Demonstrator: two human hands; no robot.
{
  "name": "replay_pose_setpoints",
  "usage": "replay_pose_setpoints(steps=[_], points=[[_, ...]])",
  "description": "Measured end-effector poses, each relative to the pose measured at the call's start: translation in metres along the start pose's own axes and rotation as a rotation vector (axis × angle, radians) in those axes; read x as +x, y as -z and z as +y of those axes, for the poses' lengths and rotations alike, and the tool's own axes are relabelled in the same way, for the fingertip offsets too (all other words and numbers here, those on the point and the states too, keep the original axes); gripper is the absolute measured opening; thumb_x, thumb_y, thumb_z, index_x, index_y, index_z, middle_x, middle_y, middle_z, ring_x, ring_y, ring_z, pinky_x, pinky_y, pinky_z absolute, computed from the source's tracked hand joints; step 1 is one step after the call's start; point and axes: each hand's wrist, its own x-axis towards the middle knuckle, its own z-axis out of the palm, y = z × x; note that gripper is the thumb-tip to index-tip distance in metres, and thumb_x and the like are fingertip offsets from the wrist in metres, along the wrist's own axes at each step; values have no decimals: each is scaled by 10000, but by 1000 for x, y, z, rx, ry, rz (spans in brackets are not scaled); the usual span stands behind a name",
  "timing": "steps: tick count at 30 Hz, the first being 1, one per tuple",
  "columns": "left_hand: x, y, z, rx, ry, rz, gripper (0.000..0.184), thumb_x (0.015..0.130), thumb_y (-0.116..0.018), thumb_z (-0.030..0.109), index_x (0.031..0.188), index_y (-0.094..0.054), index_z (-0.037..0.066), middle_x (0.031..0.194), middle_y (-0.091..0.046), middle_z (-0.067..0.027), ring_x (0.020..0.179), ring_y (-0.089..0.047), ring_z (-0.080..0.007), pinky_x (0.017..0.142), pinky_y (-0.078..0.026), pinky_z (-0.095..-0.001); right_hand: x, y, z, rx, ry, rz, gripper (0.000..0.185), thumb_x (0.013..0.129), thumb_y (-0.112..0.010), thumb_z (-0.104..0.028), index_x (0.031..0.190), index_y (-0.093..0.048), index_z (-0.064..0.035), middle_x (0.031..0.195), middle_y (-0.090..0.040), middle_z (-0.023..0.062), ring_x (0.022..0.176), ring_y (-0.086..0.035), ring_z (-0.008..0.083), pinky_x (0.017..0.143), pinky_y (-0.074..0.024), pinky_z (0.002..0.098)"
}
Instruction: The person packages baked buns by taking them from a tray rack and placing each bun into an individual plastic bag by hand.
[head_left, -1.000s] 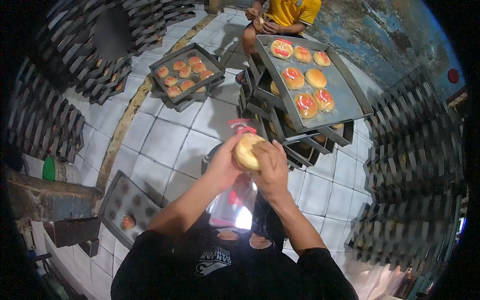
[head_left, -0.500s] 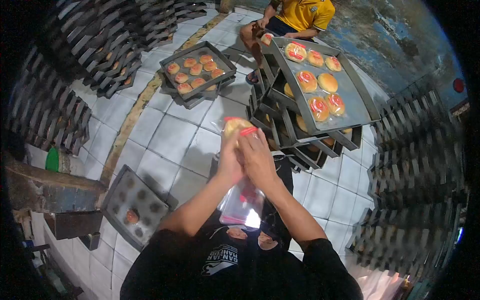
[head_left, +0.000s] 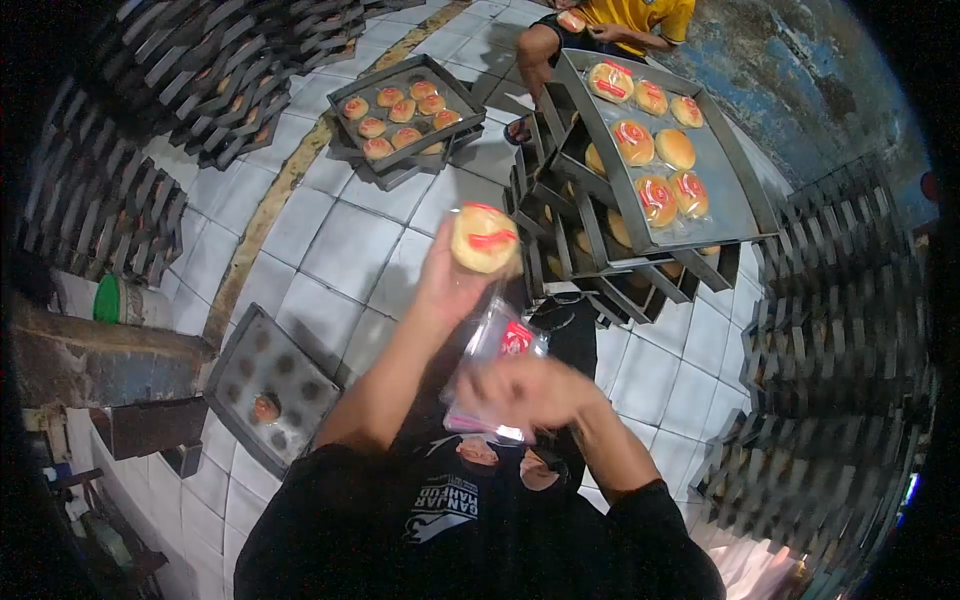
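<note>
A round bun [head_left: 485, 240] in a clear wrapper with red print is held up in my left hand [head_left: 448, 280], near the middle of the view. My right hand [head_left: 525, 390] is lower, over a stack of clear plastic bags [head_left: 515, 338] with red print on my lap. Motion smears its fingers, so their grip cannot be made out. To the right, a metal tray [head_left: 735, 200] on top of a stack of trays holds several buns, most of them wrapped. One bun [head_left: 675, 149] there shows no red print.
Another tray [head_left: 465, 105] of buns sits on the floor ahead. At the lower left lies a tray [head_left: 245, 350] with one bun [head_left: 266, 408]. Stacked trays [head_left: 810, 340] line both sides. A person in a yellow shirt [head_left: 650, 15] sits beyond, holding a bun.
My hands have parted: the left keeps the wrapped bun, now raised in view, while the right has moved down to the bags. The view has shifted slightly.
</note>
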Motion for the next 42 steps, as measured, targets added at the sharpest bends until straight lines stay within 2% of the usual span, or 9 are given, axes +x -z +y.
replay_pose_setpoints(steps=[2,6,14,21,26,31,35,38,42], points=[[1,25,4,44,1,24,651,1061,-337,612,1361,-550,74,1338,-622,-141,1247,-599,-311,1057,-483,-579,-6,-7,-17,321,53,-264,193,957,-705,-110,825,-573,-60,878,-626,74,768,-618,157,633,-501,295],[-46,-7,29,-541,478,78,665,1044,-356,638,1346,-552,78,1368,-608,-109,1249,-590,-290,1049,-478,-531,2,14,12,-1242,197,1005,423,763,-797,-8,1162,-657,-19,1098,-664,146,1014,-658,310,871,-524,391],[-39,-6,20,356,209,-76,515,1096,-453,395,1311,-621,-42,1219,-702,-126,1196,-627,-212,1041,-486,-344,2,53,29,-812,-12,1090,216,1018,-590,-168,1054,-690,20,871,-689,159,760,-675,223,712,-519,320],[-25,-27,19,548,-135,301,295,1032,-632,245,946,-731,-19,780,-681,-30,710,-614,-93,669,-496,-250,13,62,14,-1140,316,980,321,1023,-591,-207,813,-573,35,664,-534,103,594,-516,214,578,-425,383],[-40,-6,30,982,-460,295,266,989,-676,209,842,-725,-7,933,-662,-56,863,-615,-157,773,-491,-310,-13,77,28,-244,-219,1067,355,1039,-609,-308,769,-614,-79,625,-533,-35,545,-467,42,506,-367,244],[-94,56,-19,523,195,305,256,945,-671,136,740,-704,-14,1022,-681,-81,949,-621,-181,926,-439,-314,-50,20,118,221,-392,968,303,1042,-607,-280,953,-696,-4,791,-718,87,637,-670,150,587,-522,258],[-61,37,-15,189,177,194,261,949,-655,171,817,-700,-49,888,-715,-108,952,-660,-187,930,-457,-305,-42,9,81,510,-217,1051,245,1036,-603,-198,1021,-707,23,985,-745,142,835,-720,186,679,-577,292],[-23,-10,-3,-181,238,48,287,929,-675,191,1066,-689,-61,1129,-717,-158,1063,-669,-205,969,-473,-335,-68,49,33,-481,-28,1211,190,1006,-614,-120,851,-657,-19,794,-607,-6,694,-502,78,667,-430,246],[-18,-56,4,509,0,-147,460,929,-675,173,1348,-593,2,1433,-565,-195,1275,-589,-303,1089,-438,-399,-102,102,-85,-1349,88,1510,131,942,-685,-86,1024,-660,13,985,-704,168,815,-679,277,743,-529,360]])
